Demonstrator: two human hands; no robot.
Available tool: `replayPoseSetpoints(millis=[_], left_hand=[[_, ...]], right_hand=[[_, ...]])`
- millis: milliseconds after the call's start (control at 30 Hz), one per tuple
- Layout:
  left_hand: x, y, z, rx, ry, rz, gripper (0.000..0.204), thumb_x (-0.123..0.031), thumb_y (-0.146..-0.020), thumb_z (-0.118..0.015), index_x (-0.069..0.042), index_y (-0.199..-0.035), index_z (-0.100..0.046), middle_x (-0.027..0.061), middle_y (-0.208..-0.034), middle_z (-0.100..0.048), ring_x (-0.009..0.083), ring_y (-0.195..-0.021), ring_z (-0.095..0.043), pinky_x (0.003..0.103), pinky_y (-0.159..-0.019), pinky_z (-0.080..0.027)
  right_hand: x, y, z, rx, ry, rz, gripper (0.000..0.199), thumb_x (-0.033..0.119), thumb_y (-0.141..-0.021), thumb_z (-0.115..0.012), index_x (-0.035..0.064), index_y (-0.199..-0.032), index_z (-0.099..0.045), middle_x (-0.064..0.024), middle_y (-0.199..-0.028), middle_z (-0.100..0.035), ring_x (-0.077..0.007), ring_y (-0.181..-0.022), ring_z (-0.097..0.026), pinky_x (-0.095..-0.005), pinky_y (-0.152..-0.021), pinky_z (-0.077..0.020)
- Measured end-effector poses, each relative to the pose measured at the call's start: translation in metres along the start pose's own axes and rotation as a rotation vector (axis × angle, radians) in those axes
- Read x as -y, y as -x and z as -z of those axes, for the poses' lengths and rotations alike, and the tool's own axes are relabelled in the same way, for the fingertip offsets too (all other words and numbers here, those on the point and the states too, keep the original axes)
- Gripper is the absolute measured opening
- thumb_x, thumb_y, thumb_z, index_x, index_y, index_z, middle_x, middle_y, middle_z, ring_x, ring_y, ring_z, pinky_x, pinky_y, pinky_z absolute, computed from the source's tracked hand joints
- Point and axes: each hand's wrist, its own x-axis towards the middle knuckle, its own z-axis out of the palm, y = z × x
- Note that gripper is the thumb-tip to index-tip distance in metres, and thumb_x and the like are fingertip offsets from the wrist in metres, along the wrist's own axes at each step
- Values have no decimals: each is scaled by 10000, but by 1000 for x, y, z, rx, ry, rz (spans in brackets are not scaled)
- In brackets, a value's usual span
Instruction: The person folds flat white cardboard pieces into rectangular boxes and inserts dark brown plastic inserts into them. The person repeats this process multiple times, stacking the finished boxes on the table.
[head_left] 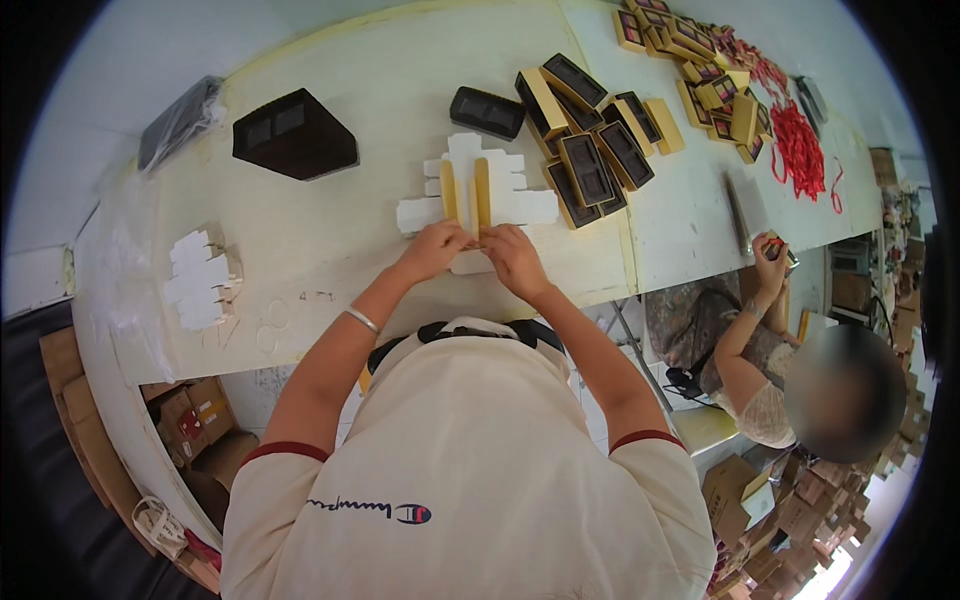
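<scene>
A flat cardboard box blank point(465, 150), white inside with two gold walls folded up, lies on the table before me. At its near end my left hand point(437, 250) pinches the carton's edge, fingers closed. Close beside it, my right hand point(513, 262) grips the same near end of the carton. The fingertips of both hands almost meet, and the exact flap between them is hidden. Just beyond the blank sits a black tray insert point(487, 112). To its right is a pile of gold boxes point(585, 165) with black inserts.
A tall stack of black inserts point(295, 135) stands at far left, near a plastic-wrapped stack point(180, 120). White blanks point(200, 280) lie at left. Finished-looking gold boxes point(715, 85) and red ribbons point(800, 150) fill the far right. A co-worker point(755, 370) sits at right, handling a small item.
</scene>
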Motion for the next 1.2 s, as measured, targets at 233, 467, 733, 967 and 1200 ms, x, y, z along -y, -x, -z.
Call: replayPoseSetpoints(millis=[233, 467, 733, 967, 1200], left_hand=[[-26, 7, 2, -24, -304, -22, 340, -177, -889, -567, -61, -1189, -454, 159, -963, -611, 345, -866, -613, 404, -723, -483], [-26, 8, -13, -112, -356, -86, 372, -126, -844, -608, -73, -1161, -418, 151, -974, -623, 366, -877, -605, 449, -729, -471], [-29, 6, -4, -113, -584, -266, 275, -119, -821, -628, -69, -1045, -477, 98, -882, -607, 336, -867, -558, 441, -758, -439], [-24, 4, -6, -208, -192, -172, 274, -44, -828, -629, -46, -1044, -461, 99, -954, -549, 236, -774, -570, 327, -681, -478], [-36, -6, -14, -326, -210, -76, 282, -47, -827, -610, -47, -1077, -481, 113, -1046, -524, 291, -821, -604, 397, -717, -488]], right_hand=[[12, -13, -12, -69, -355, -446, 165, -9, -764, -628, -2, -915, -561, -136, -819, -535, -317, -807, -540, -393, -688, -453], [20, -9, -1, -117, -312, -308, 307, 0, -759, -663, 24, -1043, -547, -155, -1047, -505, -288, -903, -546, -352, -769, -472], [9, -3, -7, -138, -179, -301, 268, 59, -764, -696, -3, -1004, -595, -162, -1039, -534, -342, -917, -572, -379, -765, -491], [-2, -11, -1, -8, -114, -239, 172, 49, -806, -643, 4, -968, -607, -139, -898, -567, -318, -762, -571, -380, -658, -474], [14, -15, -5, 15, -142, -527, 291, 85, -788, -662, 36, -1051, -550, -150, -907, -533, -300, -793, -577, -393, -659, -473]])
